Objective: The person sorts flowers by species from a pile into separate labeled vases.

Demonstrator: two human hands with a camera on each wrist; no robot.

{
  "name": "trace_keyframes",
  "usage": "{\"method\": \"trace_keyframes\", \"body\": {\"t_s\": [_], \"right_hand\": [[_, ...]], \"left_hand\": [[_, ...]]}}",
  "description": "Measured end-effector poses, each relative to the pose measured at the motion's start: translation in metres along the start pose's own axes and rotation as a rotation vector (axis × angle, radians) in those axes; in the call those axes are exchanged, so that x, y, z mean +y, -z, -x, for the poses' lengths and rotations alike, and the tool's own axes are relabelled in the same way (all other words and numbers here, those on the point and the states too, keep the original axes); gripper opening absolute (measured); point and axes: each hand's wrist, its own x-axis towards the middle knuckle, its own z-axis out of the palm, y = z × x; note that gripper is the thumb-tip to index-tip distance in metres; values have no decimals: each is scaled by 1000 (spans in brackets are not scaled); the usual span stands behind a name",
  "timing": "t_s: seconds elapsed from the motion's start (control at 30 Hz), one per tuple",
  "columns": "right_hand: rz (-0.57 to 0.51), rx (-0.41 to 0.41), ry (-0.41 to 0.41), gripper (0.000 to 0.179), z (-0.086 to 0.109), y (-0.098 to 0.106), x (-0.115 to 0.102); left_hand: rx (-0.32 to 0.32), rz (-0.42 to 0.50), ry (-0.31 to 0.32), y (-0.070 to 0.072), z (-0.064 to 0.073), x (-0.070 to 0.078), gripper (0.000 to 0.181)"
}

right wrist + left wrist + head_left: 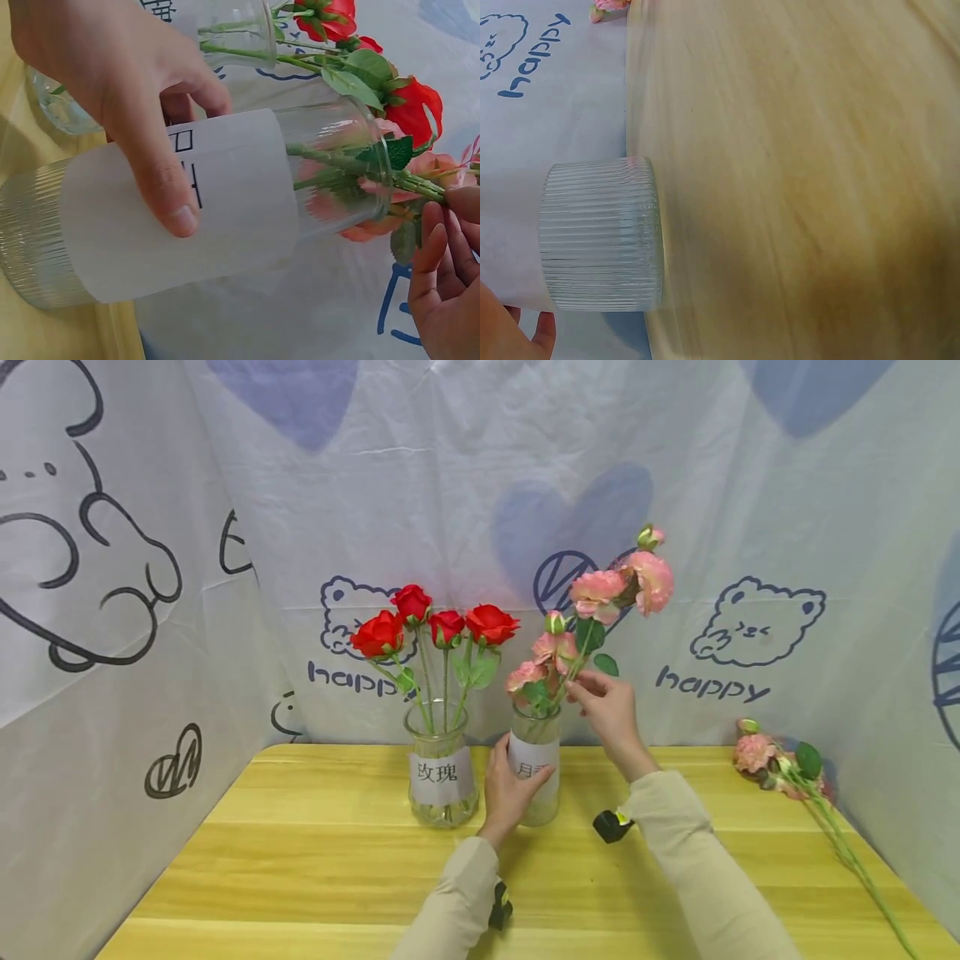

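Note:
My left hand [512,791] grips a ribbed glass vase [542,806] with a white paper label, thumb across the label's front. In the right wrist view the same left hand [146,112] wraps round the labelled vase [180,217]. Just above the rim, my right hand [609,710] pinches the green stems [420,185] of pink flowers [597,593] between thumb and fingers. Lower pink blooms [553,652] lean at the vase mouth. The stem ends are partly hidden by the label. In the left wrist view, only a few fingertips [544,334] show beside the ribbed vase base [604,236].
Left of it stands another labelled glass vase [441,806] holding several red roses [491,625]. More pink flowers [756,752] lie at the wooden table's [315,860] right edge. A printed cloth [450,485] hangs close behind the vases.

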Motion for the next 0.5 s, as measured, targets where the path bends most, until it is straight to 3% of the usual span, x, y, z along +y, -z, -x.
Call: {"method": "trace_keyframes", "body": {"t_s": [0.5], "right_hand": [[36,-42,1,30,4,-2,17]], "left_hand": [[9,-8,-17,-1,-1,0,76]]}}
